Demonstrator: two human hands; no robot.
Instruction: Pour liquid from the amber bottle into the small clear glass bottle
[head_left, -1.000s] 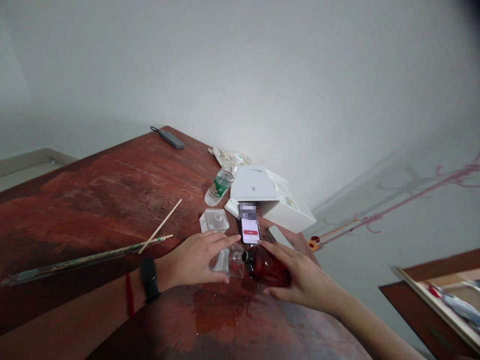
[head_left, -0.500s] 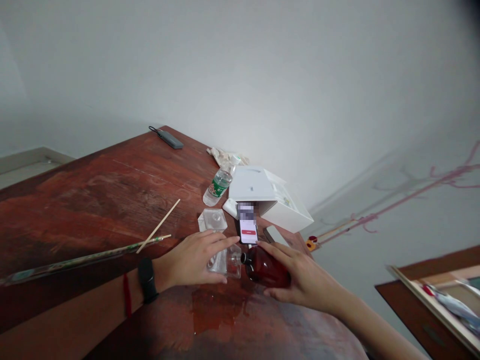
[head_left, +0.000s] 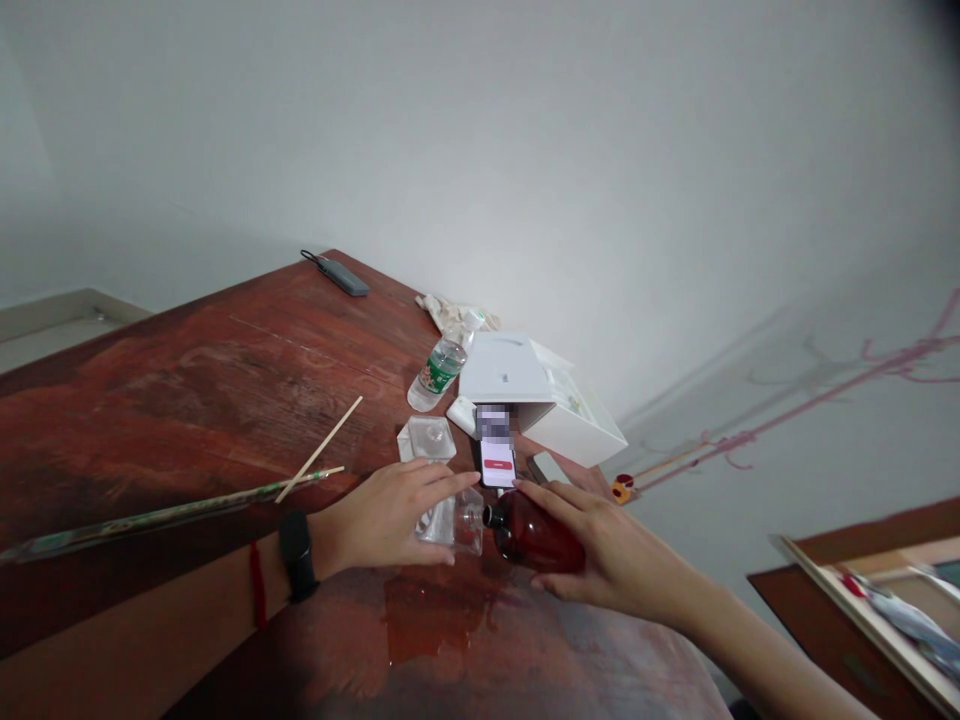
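My left hand (head_left: 394, 520) is curved around a clear bottle (head_left: 450, 522), with thumb and index finger on either side of it. The bottle's threaded neck points right. My right hand (head_left: 600, 545) grips a dark red, see-through bottle (head_left: 536, 535) whose dark neck points left. The two necks face each other, nearly touching; I cannot tell whether they touch. Just beyond the left hand is a clear angular container (head_left: 426, 440). A phone (head_left: 496, 458) with a lit screen leans against a white box (head_left: 504, 368) behind the two bottles.
On the reddish wooden table (head_left: 225, 400), a water bottle (head_left: 437, 373) stands left of the box. A wooden stick (head_left: 319, 448) and a long wrapped stick (head_left: 172, 515) lie left. A wet patch (head_left: 431, 620) lies in front. A pink rack (head_left: 825, 395) stands right.
Both hands and bottles hold nearly the same places. The whole view has shifted very slightly.
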